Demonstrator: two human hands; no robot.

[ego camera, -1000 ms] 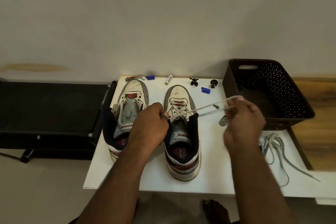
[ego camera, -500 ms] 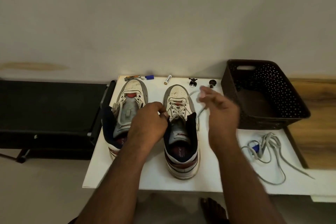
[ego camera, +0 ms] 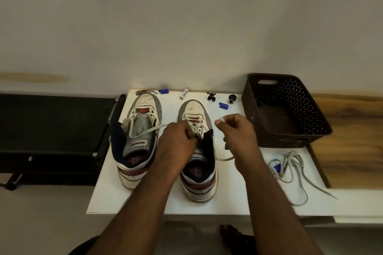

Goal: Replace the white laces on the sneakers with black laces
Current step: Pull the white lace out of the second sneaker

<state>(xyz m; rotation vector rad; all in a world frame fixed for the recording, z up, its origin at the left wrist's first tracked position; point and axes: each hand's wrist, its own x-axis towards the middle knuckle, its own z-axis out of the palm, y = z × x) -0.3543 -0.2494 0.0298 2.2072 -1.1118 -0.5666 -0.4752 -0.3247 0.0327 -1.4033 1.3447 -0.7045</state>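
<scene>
Two white, grey and red high-top sneakers stand side by side on a white table (ego camera: 107, 196). The left sneaker (ego camera: 137, 136) has no lace in its eyelets. The right sneaker (ego camera: 196, 151) still carries a white lace (ego camera: 194, 124) in its front eyelets. My left hand (ego camera: 176, 141) pinches that lace at the right sneaker's tongue, and one end trails left across the other shoe. My right hand (ego camera: 236, 130) pinches the other end of the lace beside the right sneaker. A removed white lace (ego camera: 290, 170) lies loose at the right.
A dark perforated basket (ego camera: 286, 109) stands at the back right. Small items line the table's far edge: a key ring (ego camera: 145, 91), blue caps (ego camera: 163, 90), a battery (ego camera: 184, 93), two small black figures (ego camera: 211, 97). A black bench (ego camera: 51, 128) adjoins the left.
My right hand pulled the lace out to the right, swung back over the sneaker, and now holds it beside the shoe. A lace end now lies leftward over the left sneaker.
</scene>
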